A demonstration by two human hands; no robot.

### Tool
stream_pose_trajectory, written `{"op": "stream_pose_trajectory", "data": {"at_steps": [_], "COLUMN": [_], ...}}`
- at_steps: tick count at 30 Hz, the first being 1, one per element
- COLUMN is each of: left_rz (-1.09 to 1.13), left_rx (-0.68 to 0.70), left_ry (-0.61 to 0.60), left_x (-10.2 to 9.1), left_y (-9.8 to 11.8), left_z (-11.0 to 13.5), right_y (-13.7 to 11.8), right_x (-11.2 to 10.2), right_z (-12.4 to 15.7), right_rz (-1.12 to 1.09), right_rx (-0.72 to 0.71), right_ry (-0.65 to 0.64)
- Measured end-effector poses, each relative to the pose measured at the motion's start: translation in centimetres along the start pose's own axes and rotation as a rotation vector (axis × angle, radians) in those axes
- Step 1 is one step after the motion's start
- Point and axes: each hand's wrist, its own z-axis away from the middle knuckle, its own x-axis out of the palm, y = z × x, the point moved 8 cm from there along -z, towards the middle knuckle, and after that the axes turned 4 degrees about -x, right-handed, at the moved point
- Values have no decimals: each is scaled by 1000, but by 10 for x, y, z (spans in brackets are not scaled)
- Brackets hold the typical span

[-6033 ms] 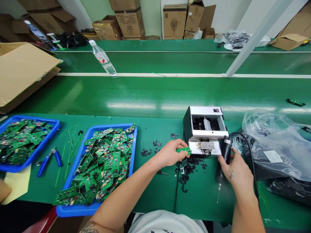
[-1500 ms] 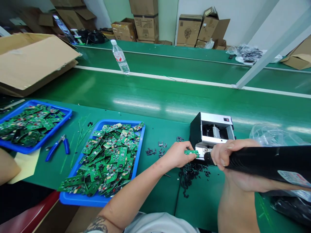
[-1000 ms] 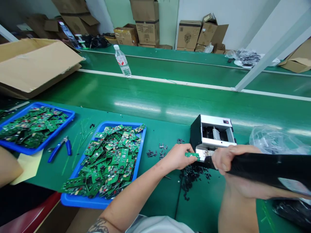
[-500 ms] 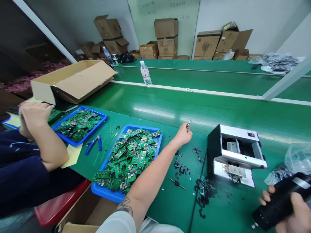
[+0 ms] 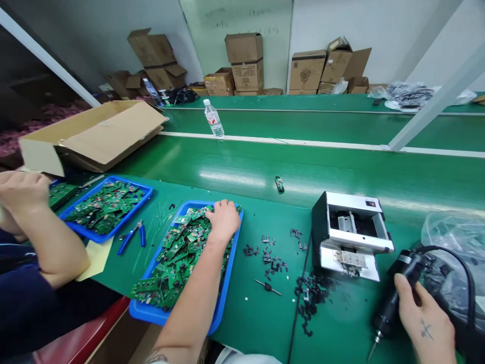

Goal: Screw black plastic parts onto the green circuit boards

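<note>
My left hand rests palm down in a blue tray heaped with small green circuit boards; its fingers curl onto the boards and I cannot see a board held. My right hand grips a black corded electric screwdriver, tip pointing down at the table's near edge. A small white and black fixture machine stands between my hands. One green board lies alone on the conveyor belt beyond the tray.
Loose black plastic clips and a small screwdriver bit lie by the machine. A second blue tray, blue pliers and a co-worker's arm are at the left. A cardboard box, water bottle and plastic bag stand around.
My left hand let the board go onto the conveyor and dropped back into the blue tray. My right hand lowered the screwdriver from the machine to the table's edge.
</note>
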Motion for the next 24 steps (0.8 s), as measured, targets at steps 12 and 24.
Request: {"op": "stream_pose_trajectory", "data": {"at_steps": [12,24], "left_rz": [-59,571], "left_rx": [48,132], "left_ry": [149,129], "left_x": [12,-13], "left_y": [-12,7], "left_z": [15,21], "right_y": [-54,-209], "right_x": [-47,-16], "right_z": [42,157], "right_rz": [146,-172], "right_rx": [-50,-1079], "right_ry": [184,20]}}
